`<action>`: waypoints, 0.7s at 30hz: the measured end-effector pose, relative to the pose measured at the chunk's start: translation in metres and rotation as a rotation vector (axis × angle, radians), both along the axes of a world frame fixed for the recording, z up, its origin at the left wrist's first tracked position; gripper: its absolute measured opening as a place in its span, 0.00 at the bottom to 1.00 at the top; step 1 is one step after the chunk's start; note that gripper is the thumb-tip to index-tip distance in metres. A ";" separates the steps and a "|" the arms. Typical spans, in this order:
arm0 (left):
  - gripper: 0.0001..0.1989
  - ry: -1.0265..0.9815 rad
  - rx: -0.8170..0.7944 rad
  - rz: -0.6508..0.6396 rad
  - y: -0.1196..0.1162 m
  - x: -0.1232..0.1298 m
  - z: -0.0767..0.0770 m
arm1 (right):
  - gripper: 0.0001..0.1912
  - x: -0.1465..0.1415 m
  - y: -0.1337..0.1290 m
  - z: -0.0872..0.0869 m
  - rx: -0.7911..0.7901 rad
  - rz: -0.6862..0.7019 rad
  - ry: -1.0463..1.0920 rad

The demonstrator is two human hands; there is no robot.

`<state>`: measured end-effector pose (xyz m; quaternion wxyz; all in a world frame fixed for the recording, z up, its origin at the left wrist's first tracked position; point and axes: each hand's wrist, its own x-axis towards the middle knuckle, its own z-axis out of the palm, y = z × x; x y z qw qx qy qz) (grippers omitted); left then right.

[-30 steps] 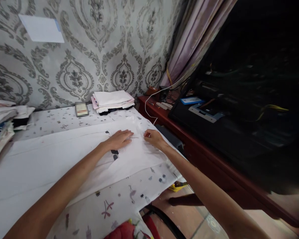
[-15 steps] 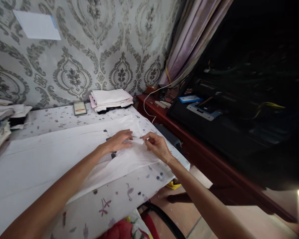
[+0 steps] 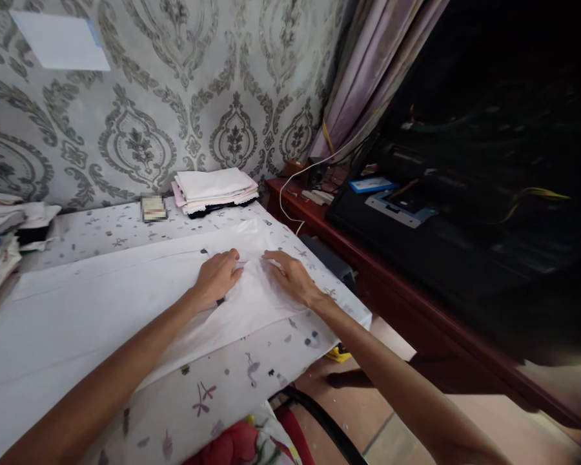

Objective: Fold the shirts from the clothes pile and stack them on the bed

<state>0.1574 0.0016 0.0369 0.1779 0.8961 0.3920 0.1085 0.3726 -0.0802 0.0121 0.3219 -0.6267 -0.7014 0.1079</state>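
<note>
A long white cloth (image 3: pixel 140 284) is spread over the table, its right end thin and crumpled. My left hand (image 3: pixel 217 278) rests on the cloth near that end, thumb apart from the fingers, next to a few dark marks. To its right, my right hand (image 3: pixel 294 278) lies on the crumpled part with its fingers stretched out and nothing held in them. A short gap of wrinkled cloth separates the two hands.
A flower-patterned tablecloth (image 3: pixel 237 374) covers the table. Folded cloths (image 3: pixel 217 184) are stacked by the wall, beside a small blurred box (image 3: pixel 153 208). More folded fabric (image 3: pixel 0 239) lies at left. A dark red desk (image 3: pixel 314 213) carries a large black panel (image 3: pixel 465 278). A chair (image 3: pixel 319 426) stands in front.
My right hand has released its pinch on the cloth, and its fingers have straightened. My left hand has shifted a little to the left, widening the gap between the hands.
</note>
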 end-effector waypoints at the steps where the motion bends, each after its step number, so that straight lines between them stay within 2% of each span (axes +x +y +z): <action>1: 0.10 0.038 -0.007 0.004 -0.002 -0.001 0.002 | 0.20 -0.003 0.001 -0.003 -0.012 0.048 -0.044; 4: 0.08 0.116 -0.087 0.030 -0.005 -0.006 0.008 | 0.23 -0.009 0.005 -0.013 -0.063 0.097 -0.147; 8: 0.07 0.082 -0.227 0.062 -0.004 -0.014 0.011 | 0.27 -0.009 0.007 -0.020 -0.092 0.106 -0.214; 10: 0.07 0.064 -0.182 0.084 -0.005 -0.018 0.012 | 0.27 -0.008 0.007 -0.021 -0.097 0.115 -0.231; 14: 0.09 0.091 0.032 0.116 -0.010 -0.025 0.011 | 0.28 -0.009 0.005 -0.017 -0.124 0.111 -0.264; 18: 0.09 0.045 0.028 0.053 -0.016 -0.027 0.002 | 0.28 -0.020 0.004 -0.010 -0.109 0.120 -0.345; 21: 0.07 0.058 0.099 0.020 -0.025 -0.026 0.004 | 0.27 -0.032 0.001 -0.012 -0.089 0.211 -0.413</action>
